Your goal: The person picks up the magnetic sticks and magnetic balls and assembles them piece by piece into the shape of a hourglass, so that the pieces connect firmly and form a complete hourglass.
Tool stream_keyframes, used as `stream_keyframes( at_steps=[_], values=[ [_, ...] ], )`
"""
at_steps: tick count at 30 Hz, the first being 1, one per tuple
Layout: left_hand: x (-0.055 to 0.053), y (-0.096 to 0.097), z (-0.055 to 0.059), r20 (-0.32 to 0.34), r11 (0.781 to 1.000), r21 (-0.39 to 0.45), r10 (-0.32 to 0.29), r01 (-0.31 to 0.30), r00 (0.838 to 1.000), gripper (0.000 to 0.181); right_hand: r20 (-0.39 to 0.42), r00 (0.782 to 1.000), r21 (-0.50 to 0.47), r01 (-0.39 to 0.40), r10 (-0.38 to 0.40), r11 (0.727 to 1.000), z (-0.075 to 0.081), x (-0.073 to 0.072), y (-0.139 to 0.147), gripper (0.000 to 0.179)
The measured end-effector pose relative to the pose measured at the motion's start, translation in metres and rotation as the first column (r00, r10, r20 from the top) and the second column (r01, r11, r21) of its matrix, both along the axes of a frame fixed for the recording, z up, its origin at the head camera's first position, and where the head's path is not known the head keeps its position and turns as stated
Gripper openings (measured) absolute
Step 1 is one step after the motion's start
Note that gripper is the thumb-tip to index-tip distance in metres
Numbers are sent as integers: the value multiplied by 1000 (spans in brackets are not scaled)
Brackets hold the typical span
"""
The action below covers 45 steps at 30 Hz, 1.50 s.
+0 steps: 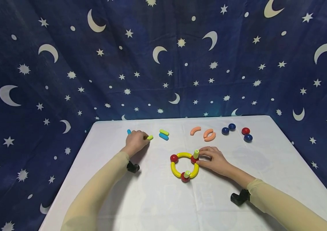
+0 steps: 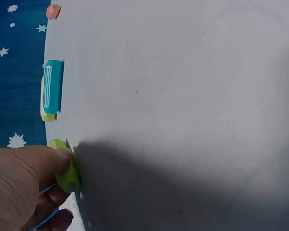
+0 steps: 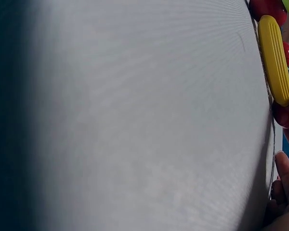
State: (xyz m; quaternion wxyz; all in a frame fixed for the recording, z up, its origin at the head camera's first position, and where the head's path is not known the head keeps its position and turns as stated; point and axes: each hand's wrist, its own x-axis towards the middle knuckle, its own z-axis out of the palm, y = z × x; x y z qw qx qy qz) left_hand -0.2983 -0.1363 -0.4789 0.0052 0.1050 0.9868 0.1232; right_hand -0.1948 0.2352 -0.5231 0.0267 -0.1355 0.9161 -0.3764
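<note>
My left hand [image 1: 136, 141] pinches a short lime-green rod [image 2: 69, 174] between thumb and fingers at the back left of the table. Just beyond that hand, a blue rod [image 1: 129, 131] is partly hidden by it. A ring of curved yellow pieces [image 1: 175, 170] joined by red balls [image 1: 174, 158] lies on the table. Two green rods [image 1: 187, 174] stand up from two of its balls. With thumb and fingertips, my right hand [image 1: 216, 161] holds the ring's right-hand red ball [image 1: 193, 160], beside its upright rod. The right wrist view catches this grip only at its edge.
Right of my left hand lie another green rod [image 1: 164, 132] and a blue rod [image 1: 163, 137]. Several curved orange pieces [image 1: 196, 130] are at the back middle. Dark blue balls [image 1: 225, 131] and a red ball [image 1: 245, 131] sit back right. A starry curtain [image 1: 157, 80] rises behind the table.
</note>
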Motion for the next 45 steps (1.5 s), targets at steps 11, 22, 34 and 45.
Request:
stream_keyframes(
  at_steps=[11,22,34,45],
  values=[
    [13,11,1,78,944,317,-127,97,989,31,20,1000,-7,5,-5,1000,4,0,-1,41],
    [38,35,-3,165,754,631,-359,182,919,26,29,1000,1,7,-7,1000,1,-2,1,42],
    [59,50,0,183,697,685,-448,214,875,24,72,997,-14,-8,9,1000,3,-4,2,41],
    [62,55,0,195,708,678,-432,197,881,28,61,998,-9,-5,5,1000,1,-4,2,40]
  ],
)
